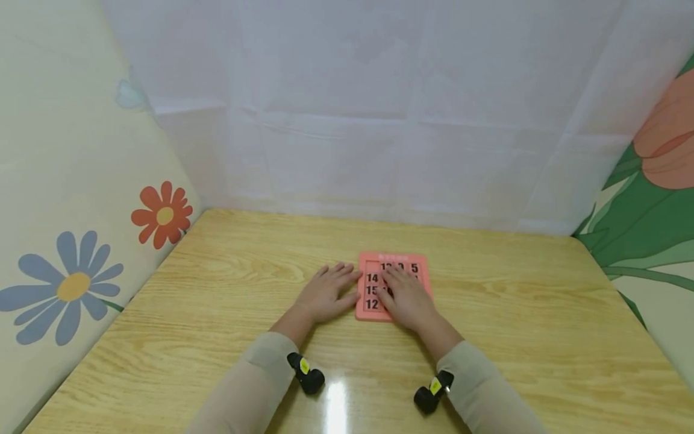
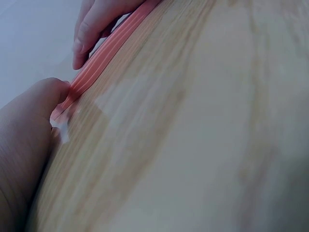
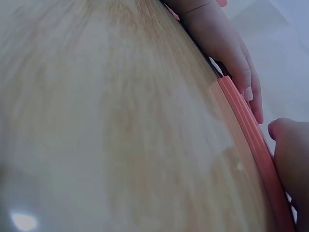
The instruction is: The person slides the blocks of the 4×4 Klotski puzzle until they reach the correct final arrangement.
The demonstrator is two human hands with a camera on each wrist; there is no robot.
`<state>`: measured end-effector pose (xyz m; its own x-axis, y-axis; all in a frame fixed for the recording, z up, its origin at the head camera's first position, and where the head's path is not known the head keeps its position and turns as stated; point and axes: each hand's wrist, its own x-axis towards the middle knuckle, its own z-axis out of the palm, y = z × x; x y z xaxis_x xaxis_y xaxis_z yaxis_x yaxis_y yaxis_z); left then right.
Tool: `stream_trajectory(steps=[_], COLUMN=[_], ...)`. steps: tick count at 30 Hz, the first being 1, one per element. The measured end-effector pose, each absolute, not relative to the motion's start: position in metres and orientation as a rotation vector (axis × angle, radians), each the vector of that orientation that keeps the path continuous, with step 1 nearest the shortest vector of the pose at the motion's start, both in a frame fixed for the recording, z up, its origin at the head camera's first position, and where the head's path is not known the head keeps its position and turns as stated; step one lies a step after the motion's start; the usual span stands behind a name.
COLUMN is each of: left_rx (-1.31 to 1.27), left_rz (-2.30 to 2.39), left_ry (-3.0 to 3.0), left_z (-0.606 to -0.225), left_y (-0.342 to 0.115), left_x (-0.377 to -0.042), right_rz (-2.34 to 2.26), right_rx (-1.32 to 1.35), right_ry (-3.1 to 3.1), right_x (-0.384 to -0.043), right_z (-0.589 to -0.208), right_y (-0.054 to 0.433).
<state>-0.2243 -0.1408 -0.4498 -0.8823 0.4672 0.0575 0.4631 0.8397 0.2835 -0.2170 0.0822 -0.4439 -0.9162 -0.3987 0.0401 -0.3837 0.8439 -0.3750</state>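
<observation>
A pink sliding number puzzle lies flat on the wooden table, its black numbers such as 14, 15, 12 and 5 facing up. Its top left cell shows plain pink, without a number. My left hand rests against the puzzle's left edge, thumb and fingertips touching the frame. Over the right part of the board lies my right hand, fingers extended onto the tiles and hiding several numbers. From the left wrist view, the thumb meets the puzzle's corner. The right thumb shows above the pink side in the right wrist view.
The wooden table reaches back to a white cloth. Flower-patterned panels stand at the left and right. Black wrist cameras sit on the left sleeve and right sleeve.
</observation>
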Motion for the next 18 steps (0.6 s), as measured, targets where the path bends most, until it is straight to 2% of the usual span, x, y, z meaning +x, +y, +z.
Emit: stream_trajectory(steps=[18], left_rx=[0.767], left_rz=[0.452], left_ry=[3.006], left_z=[-0.4501], left_y=[-0.1408], left_x=[-0.2241], right_rz=[-0.521], right_rx=[-0.686], right_ry=[2.997], right_x=[-0.2179], right_z=[-0.4417], right_y=[0.0727])
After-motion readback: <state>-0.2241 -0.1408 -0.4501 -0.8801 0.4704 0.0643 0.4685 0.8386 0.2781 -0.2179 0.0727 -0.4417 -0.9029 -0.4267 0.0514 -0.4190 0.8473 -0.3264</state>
